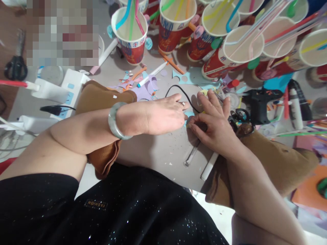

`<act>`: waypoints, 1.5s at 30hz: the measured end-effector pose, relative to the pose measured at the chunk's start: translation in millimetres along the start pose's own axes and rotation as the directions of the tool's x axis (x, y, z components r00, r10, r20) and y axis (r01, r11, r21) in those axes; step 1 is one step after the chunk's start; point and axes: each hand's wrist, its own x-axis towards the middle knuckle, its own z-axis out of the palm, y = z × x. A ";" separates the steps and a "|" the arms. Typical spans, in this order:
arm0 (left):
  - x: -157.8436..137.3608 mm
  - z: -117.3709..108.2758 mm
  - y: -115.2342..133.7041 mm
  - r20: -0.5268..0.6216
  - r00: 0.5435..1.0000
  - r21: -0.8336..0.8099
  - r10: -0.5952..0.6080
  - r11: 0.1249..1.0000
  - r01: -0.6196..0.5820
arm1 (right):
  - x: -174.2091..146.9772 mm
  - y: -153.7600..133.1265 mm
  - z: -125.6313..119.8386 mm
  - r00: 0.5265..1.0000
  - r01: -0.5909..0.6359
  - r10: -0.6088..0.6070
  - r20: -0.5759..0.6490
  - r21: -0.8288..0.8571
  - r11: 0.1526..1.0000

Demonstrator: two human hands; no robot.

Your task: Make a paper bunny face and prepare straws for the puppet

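A small light blue paper piece (188, 114) lies between my hands, low over the table. My left hand (163, 115) comes in from the left, its fingers curled down and the tips closed on the paper's left side. The thumb and index finger of my right hand (213, 124) pinch together at the paper's lower right edge, with the other fingers raised and spread. The left fingertips are partly hidden behind the hand. Below the right hand lie a slim clear-tipped pen (192, 153) and a white marker (209, 166).
Several red paper cups (135, 51) with straws stand along the back. Coloured paper scraps (146, 90) and a blue-tipped marker (153, 74) lie before them. A black glue gun (259, 105) sits at right, a power strip (73, 86) and scissors (17, 63) at left. Brown cushions (270, 160) lie under both forearms.
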 end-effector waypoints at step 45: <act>-0.2 7.1 -7.1 -0.042 0.990 0.166 0.134 0.978 -0.125 | -17.5 -16.5 -23.7 0.915 0.383 -0.397 0.078 -0.485 0.786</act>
